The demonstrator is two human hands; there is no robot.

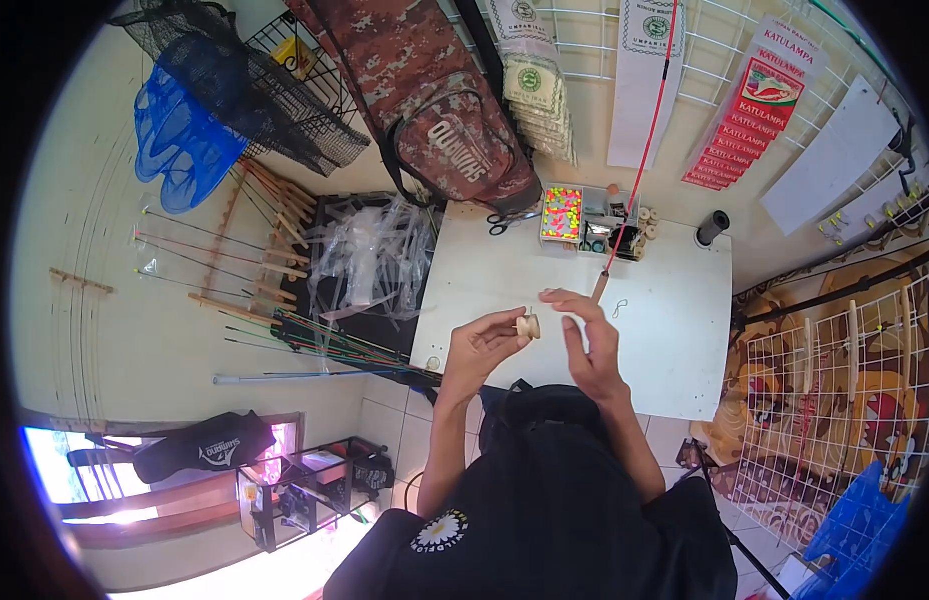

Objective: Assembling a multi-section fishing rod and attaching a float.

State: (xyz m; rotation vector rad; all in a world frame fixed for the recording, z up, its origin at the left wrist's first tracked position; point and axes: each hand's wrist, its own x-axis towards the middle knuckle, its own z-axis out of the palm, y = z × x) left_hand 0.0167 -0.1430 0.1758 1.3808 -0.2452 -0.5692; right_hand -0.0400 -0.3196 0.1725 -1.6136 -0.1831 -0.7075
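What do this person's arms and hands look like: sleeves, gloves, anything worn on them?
Both forearms are bare up to the elbows, coming out of a black top with a round white flower-like emblem near the lower edge. The left hand and right hand wear no gloves. No watch, ring or bracelet shows, though the picture is too small to be sure.

white table [675, 330], scissors [507, 221], compartment box [570, 218], black spool [713, 227]

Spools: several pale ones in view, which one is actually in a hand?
The pale spool pinched in the left hand fingers, over the white table. The other spools sit stacked by the compartment box at the table's far edge, untouched.
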